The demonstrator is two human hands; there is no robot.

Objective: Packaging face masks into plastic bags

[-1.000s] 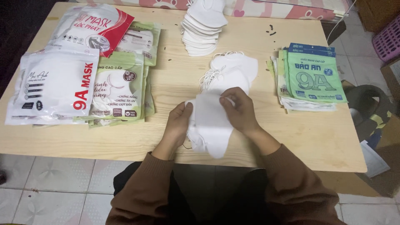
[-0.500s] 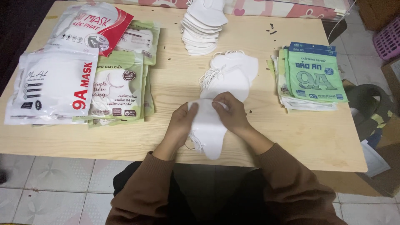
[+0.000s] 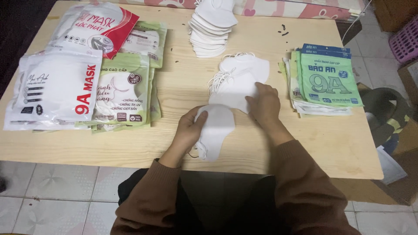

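My left hand [image 3: 190, 129] grips a small stack of folded white face masks [image 3: 216, 132] near the table's front edge. My right hand [image 3: 264, 103] rests on a loose heap of white masks [image 3: 238, 77] just beyond, its fingers touching the nearest mask on that heap. Whether those fingers have pinched it is unclear. Both arms wear brown sleeves.
The wooden table [image 3: 183, 87] carries a tall stack of white masks [image 3: 211, 28] at the back, green and blue flat packets [image 3: 327, 80] on the right, and white, green and red mask bags [image 3: 82, 74] on the left. A pink basket [image 3: 407, 41] stands far right.
My right hand has let go of the held stack and moved up and right onto the loose heap. My left hand keeps the stack, shifted slightly left.
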